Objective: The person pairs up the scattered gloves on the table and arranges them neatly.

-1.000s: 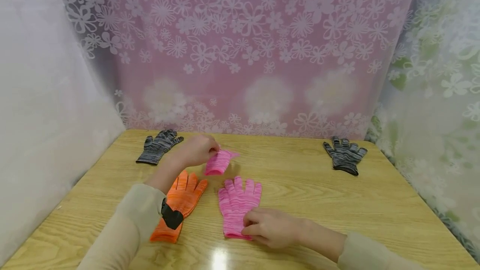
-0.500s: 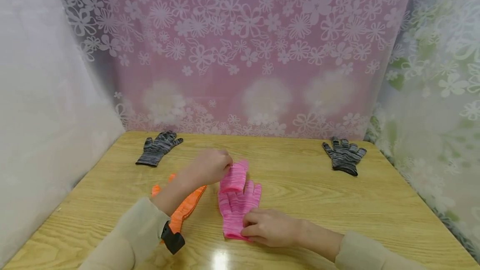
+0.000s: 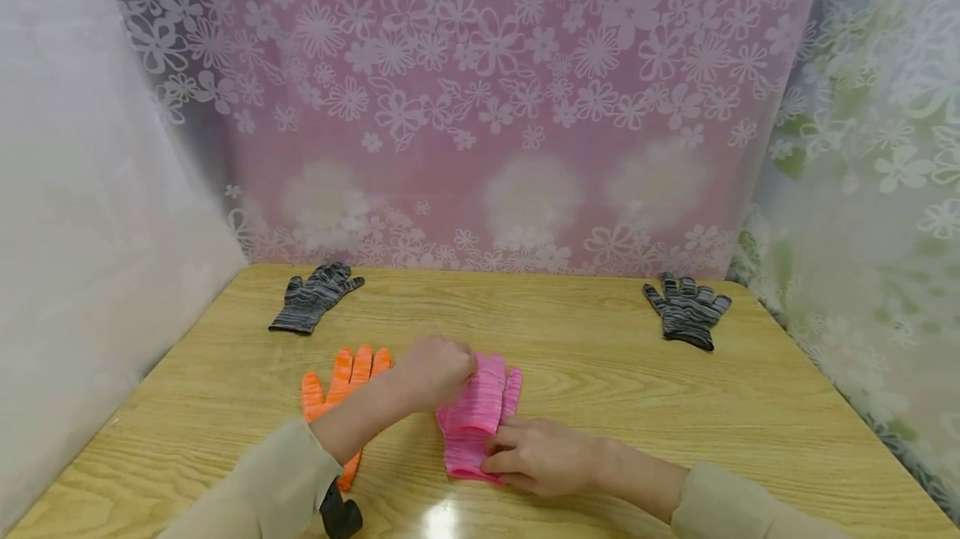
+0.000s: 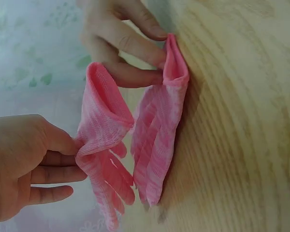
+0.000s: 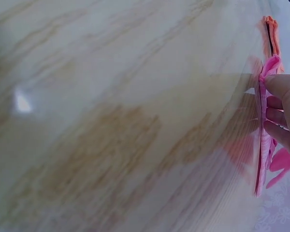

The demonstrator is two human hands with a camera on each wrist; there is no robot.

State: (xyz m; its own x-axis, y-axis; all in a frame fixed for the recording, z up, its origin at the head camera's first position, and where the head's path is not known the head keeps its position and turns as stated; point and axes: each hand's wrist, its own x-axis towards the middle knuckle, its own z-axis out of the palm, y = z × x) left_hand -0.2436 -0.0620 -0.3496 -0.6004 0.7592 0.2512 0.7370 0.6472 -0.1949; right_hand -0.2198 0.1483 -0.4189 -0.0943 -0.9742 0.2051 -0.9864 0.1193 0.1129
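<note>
In the head view my left hand pinches a pink knit glove by its side. That glove hangs over a second pink glove, which lies on the table with its fingers pointing away. My right hand pinches the cuff of the lower glove at its right edge. The left wrist view shows the held glove tilted, its cuff gaping, beside the lower glove. Whether the two gloves touch is hard to tell. My left forearm partly covers an orange glove.
A grey-black striped glove lies at the back left of the wooden table. Another grey-black glove lies at the back right. A pink floral curtain hangs behind, with pale sheets on both sides.
My left hand has brought its pink glove rightward and nearer to me, over the lower pink glove. My right hand has stayed at the lower glove's cuff.
</note>
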